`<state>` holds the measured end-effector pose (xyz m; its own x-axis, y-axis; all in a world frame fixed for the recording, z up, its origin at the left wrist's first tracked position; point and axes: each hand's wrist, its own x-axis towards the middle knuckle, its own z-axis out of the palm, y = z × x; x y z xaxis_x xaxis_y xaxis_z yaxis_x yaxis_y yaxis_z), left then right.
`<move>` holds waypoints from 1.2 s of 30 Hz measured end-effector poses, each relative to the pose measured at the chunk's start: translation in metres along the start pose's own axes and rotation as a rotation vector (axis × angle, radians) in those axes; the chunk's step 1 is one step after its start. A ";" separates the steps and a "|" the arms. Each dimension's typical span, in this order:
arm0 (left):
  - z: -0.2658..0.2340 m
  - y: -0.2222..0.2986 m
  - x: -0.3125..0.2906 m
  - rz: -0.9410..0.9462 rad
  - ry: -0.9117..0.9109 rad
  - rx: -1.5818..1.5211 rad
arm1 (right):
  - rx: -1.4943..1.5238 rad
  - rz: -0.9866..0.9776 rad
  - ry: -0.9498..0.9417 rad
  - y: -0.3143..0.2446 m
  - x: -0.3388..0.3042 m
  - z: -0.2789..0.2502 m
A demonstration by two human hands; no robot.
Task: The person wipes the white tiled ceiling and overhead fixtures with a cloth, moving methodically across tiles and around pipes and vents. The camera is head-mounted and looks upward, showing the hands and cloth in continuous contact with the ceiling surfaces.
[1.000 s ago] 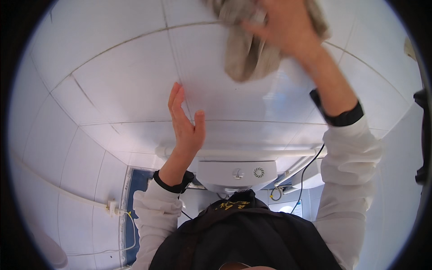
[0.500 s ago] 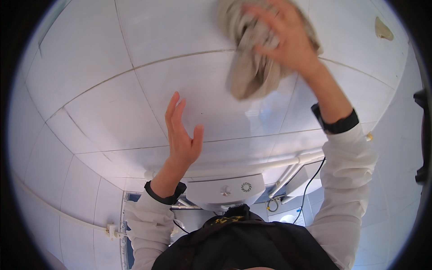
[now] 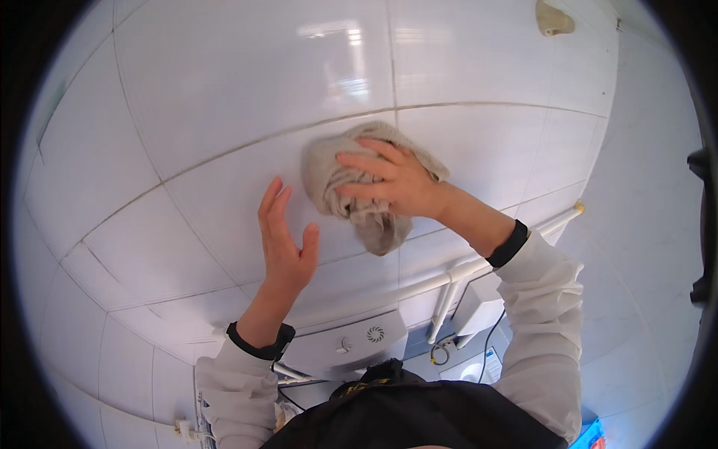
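My right hand (image 3: 400,183) lies over a bunched greyish-beige cloth (image 3: 325,161), its fingers spread across the top and pressing it to the white tiled wall (image 3: 247,75). A loose fold of the cloth hangs below the palm. To the left of the cloth, my left hand (image 3: 288,254) is raised with nothing in it, thumb apart from the fingers. It appears close to the tiles, but I cannot tell whether it touches them. Both wrists wear black bands.
A beige fixture (image 3: 555,20) is fixed to the wall at the upper right. Below my hands run a white pipe (image 3: 419,286) and a white box-shaped appliance (image 3: 336,350) with a knob and round vent. A black cable (image 3: 490,344) hangs near my right sleeve.
My right hand has brought the cloth down and to the left across the tiles, closer to my left hand. The view has shifted too. My left hand stays open.
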<state>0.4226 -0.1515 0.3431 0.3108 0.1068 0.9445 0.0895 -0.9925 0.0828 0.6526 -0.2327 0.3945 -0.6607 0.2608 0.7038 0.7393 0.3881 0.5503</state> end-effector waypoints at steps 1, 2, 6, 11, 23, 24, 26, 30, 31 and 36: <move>0.004 0.003 0.003 0.015 -0.004 0.001 | -0.021 0.052 -0.020 0.009 0.002 -0.009; 0.006 0.005 0.005 0.028 -0.010 -0.003 | -0.029 0.103 0.016 0.020 0.008 -0.017; 0.021 0.014 0.025 0.091 -0.060 -0.057 | -0.085 0.249 0.247 0.077 0.043 -0.058; 0.050 0.030 0.049 0.108 -0.126 -0.087 | -0.195 0.382 0.433 0.099 0.040 -0.075; 0.088 0.066 0.081 0.266 -0.133 0.003 | -0.157 0.289 0.048 0.054 -0.097 -0.068; 0.089 0.067 0.088 0.296 -0.121 0.012 | -0.137 0.303 0.079 0.071 -0.087 -0.075; 0.091 0.069 0.102 0.312 -0.139 0.067 | -0.142 0.352 0.139 0.105 -0.064 -0.098; 0.097 0.069 0.136 0.388 -0.069 0.178 | -0.191 0.400 0.374 0.163 -0.014 -0.142; 0.098 0.070 0.142 0.386 -0.056 0.188 | -0.200 0.442 0.417 0.172 -0.008 -0.151; 0.095 0.070 0.153 0.368 -0.026 0.221 | -0.155 0.574 0.568 0.161 -0.027 -0.141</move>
<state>0.5668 -0.1988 0.4636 0.3836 -0.2477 0.8897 0.1680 -0.9286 -0.3309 0.8080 -0.3017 0.5273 -0.0388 -0.1217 0.9918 0.9791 0.1935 0.0620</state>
